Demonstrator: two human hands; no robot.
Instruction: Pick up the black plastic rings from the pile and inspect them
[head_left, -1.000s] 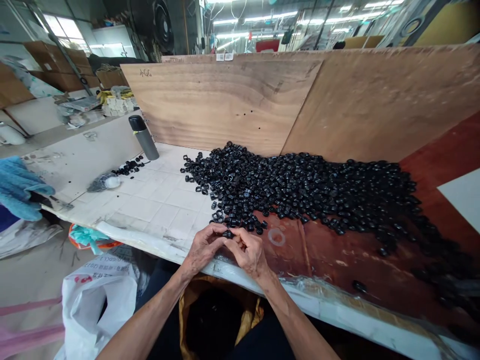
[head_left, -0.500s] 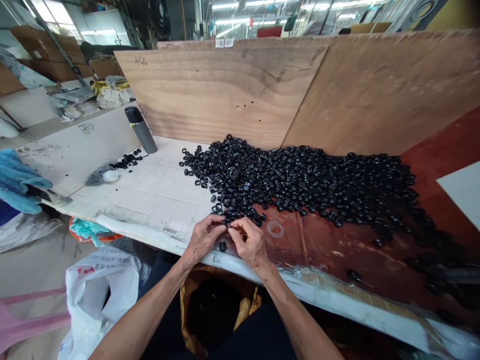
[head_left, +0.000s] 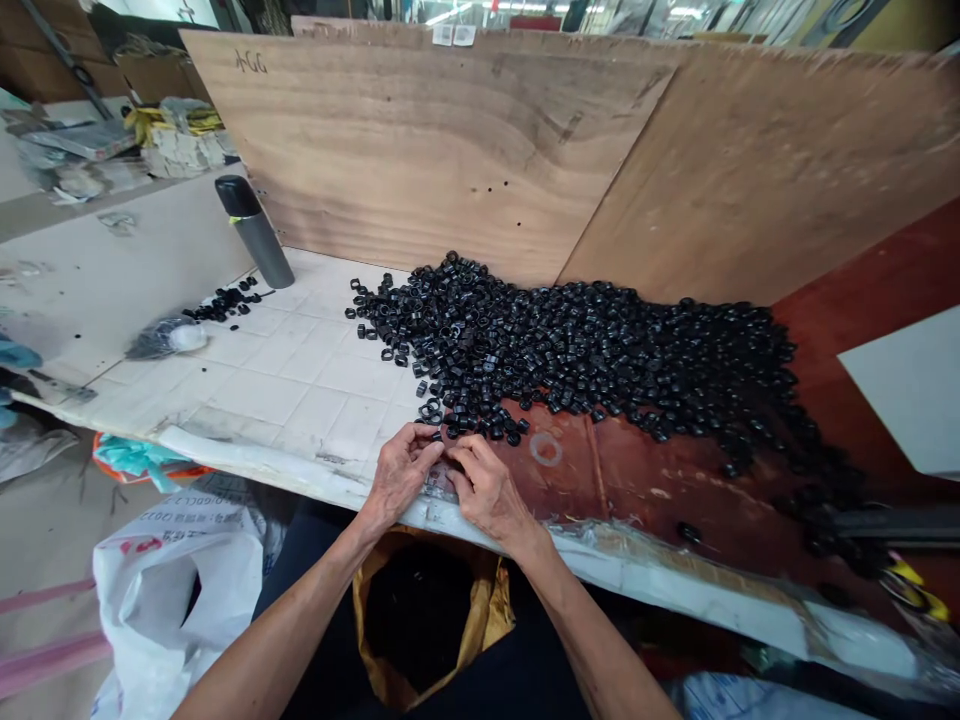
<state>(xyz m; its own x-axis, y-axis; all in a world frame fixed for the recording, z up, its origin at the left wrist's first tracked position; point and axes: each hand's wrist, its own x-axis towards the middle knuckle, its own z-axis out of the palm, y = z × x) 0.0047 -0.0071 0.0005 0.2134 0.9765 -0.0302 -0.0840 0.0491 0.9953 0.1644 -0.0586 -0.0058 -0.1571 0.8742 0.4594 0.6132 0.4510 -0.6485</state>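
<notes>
Left hand (head_left: 400, 478) and right hand (head_left: 491, 490) rest by the front edge of the table (head_left: 255, 462), fingers curled narrow, nearly meeting (any held piece hidden), just below the heap of black rings (head_left: 570, 365) at centre frame.

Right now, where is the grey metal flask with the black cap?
In the head view the flask stands upper left, on the white tiled board at the foot of the plywood panel, just beyond the small patch of black rings.

Head-worn camera, facing forward and down, close above hands (head_left: 401, 475); seemingly wide-angle.
</notes>
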